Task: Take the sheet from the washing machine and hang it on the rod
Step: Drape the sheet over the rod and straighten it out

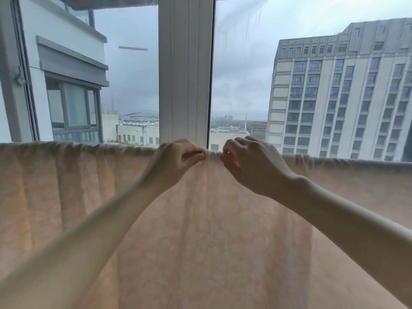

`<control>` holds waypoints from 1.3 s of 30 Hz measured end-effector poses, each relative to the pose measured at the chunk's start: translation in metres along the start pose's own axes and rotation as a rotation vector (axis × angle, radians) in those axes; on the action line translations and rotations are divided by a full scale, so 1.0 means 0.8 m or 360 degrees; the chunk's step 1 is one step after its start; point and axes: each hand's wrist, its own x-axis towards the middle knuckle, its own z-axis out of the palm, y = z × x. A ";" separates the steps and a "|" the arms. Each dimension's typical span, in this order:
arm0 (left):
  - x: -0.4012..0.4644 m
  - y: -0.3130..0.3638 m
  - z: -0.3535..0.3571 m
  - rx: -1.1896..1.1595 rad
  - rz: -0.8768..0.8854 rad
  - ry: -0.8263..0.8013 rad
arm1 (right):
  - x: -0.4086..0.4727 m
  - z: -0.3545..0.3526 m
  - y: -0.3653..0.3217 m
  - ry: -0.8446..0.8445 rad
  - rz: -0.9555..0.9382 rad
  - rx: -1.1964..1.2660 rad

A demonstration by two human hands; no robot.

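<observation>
1. The 2 bare forearms reach forward from the camera to the top fold of the sheet (pixel 200 219)
2. The left hand (pixel 176 161) and right hand (pixel 249 168) each pinch a bunched gather, close together
3. The sheet already drapes over the rod, which is hidden beneath it, before the window frame (pixel 185 74)
4. Judged nearly done: only spreading the gathers seems left

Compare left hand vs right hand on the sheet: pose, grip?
The left hand comes in from the lower left and pinches the sheet at its top fold with curled fingers; the right hand comes in from the lower right, back of the hand to the camera, fingertips curled onto the same fold. Both grip the bunched middle, close together but not touching.
</observation>
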 end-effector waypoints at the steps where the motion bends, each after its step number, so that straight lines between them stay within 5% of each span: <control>1: 0.002 0.004 0.004 -0.0015 0.0031 -0.0014 | 0.006 0.006 -0.008 0.0001 -0.0026 -0.0002; 7: -0.014 -0.039 -0.041 0.0122 0.0139 -0.0115 | 0.015 0.015 -0.029 -0.0052 0.0030 0.0069; 12: -0.041 -0.120 -0.114 0.0180 0.0039 -0.0138 | 0.026 0.020 -0.065 0.0037 0.0450 -0.0190; 22: -0.073 -0.222 -0.196 0.0179 0.0083 -0.0162 | 0.109 0.081 -0.216 -0.0159 0.0139 -0.0111; 31: -0.089 -0.292 -0.259 0.0231 -0.0065 -0.0220 | 0.102 0.063 -0.232 -0.0164 0.0762 -0.0513; 39: -0.106 -0.315 -0.276 0.0199 -0.0086 -0.0075 | 0.158 0.105 -0.290 -0.0202 0.0202 -0.0027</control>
